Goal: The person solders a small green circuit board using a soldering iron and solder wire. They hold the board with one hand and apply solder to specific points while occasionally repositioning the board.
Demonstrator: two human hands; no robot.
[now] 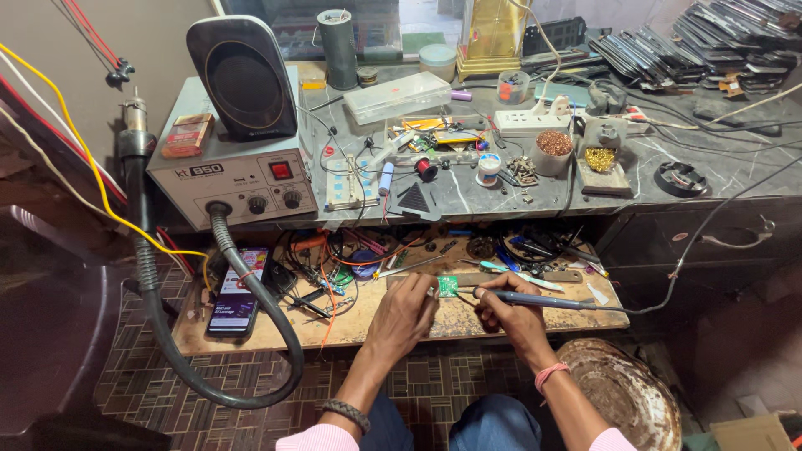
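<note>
Pink-cuffed forearms are reaching forward; the left hand is pinching a small green circuit board, while the right hand, just beside it, is gripping a soldering iron whose tip is meeting the board above the wooden shelf.

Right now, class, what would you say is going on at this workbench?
A person sits at a low wooden shelf under a cluttered stone bench. The left hand pinches a small green circuit board, and the right hand holds a soldering iron like a pen, its tip at the board's edge. A phone with a lit screen lies to the left, beside the grey hose of a hot-air station. Loose wires and tools lie scattered behind the hands.
</note>
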